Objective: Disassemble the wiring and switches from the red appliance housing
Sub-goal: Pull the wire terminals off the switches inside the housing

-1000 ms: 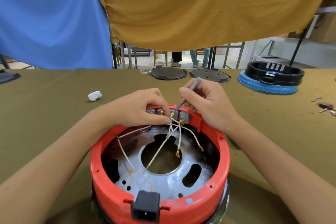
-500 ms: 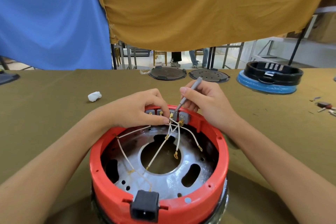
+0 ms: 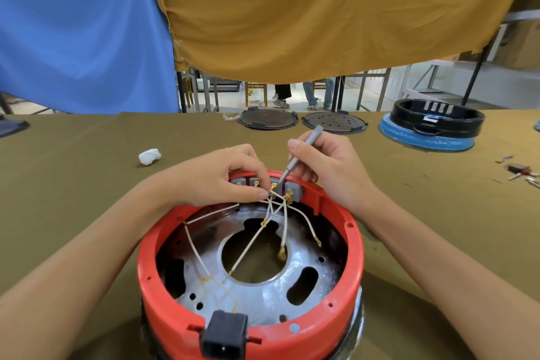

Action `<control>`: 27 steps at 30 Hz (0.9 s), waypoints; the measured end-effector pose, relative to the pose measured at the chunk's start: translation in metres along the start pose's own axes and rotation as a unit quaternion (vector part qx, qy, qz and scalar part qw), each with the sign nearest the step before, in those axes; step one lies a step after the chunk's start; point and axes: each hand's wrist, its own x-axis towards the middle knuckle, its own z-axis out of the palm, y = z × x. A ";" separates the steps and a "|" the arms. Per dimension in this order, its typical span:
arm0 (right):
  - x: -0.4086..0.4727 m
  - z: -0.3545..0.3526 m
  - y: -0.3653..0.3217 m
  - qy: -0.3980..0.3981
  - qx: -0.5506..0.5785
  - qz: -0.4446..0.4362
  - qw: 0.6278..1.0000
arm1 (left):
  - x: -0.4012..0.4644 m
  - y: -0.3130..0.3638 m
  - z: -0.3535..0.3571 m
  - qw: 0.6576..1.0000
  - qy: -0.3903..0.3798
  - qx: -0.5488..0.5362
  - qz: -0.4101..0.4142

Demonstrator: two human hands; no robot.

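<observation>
White wad [image 3: 149, 156], two dark discs [image 3: 267, 120], black ring [image 3: 436, 117] on cloth.

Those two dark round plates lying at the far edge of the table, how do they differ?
The left plate has a plain, rusty-brown face with no visible holes; the right plate is greyer and dotted with small holes. The left plate shows a tab at its top edge, while the right plate's top edge looks smooth. Both are flat, round, similar in size, and lie side by side on the olive table cloth.

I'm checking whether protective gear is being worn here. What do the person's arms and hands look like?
Both forearms are bare, with no sleeves in view. The left hand and right hand wear no gloves, rings, watch or bracelets. The fingernails look short and unpainted.
</observation>
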 end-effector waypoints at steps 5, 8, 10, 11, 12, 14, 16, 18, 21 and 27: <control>0.000 0.002 -0.001 0.025 -0.019 -0.020 0.999 | -0.001 -0.001 0.000 1.000 0.001 -0.003 0.006; 0.000 0.000 -0.001 0.006 -0.044 -0.023 0.999 | -0.001 -0.002 0.000 1.000 -0.004 0.000 0.007; 0.000 0.000 -0.001 -0.010 -0.043 -0.018 0.999 | 0.000 -0.002 0.000 1.000 -0.004 -0.002 0.010; 0.000 0.001 -0.002 -0.017 -0.042 -0.015 0.999 | 0.000 -0.002 0.000 1.000 -0.003 -0.002 0.013; 0.000 0.002 -0.002 -0.020 -0.038 -0.012 0.999 | 0.000 -0.002 0.000 1.000 -0.002 -0.002 0.014; -0.001 0.002 -0.001 -0.014 -0.029 -0.015 0.999 | 0.000 -0.003 0.000 1.000 -0.003 -0.005 0.016; -0.001 0.001 -0.001 -0.004 -0.026 -0.029 0.999 | 0.000 -0.003 0.000 1.000 -0.003 -0.007 0.019; -0.001 0.001 0.000 -0.007 -0.026 -0.044 0.999 | 0.000 -0.004 0.000 1.000 -0.002 -0.009 0.020; 0.000 0.001 0.000 -0.041 -0.042 -0.051 0.997 | 0.001 -0.005 0.000 1.000 0.000 -0.012 0.021; 0.002 0.000 0.001 -0.066 -0.074 -0.053 0.994 | 0.002 -0.007 -0.001 1.000 0.004 -0.016 0.019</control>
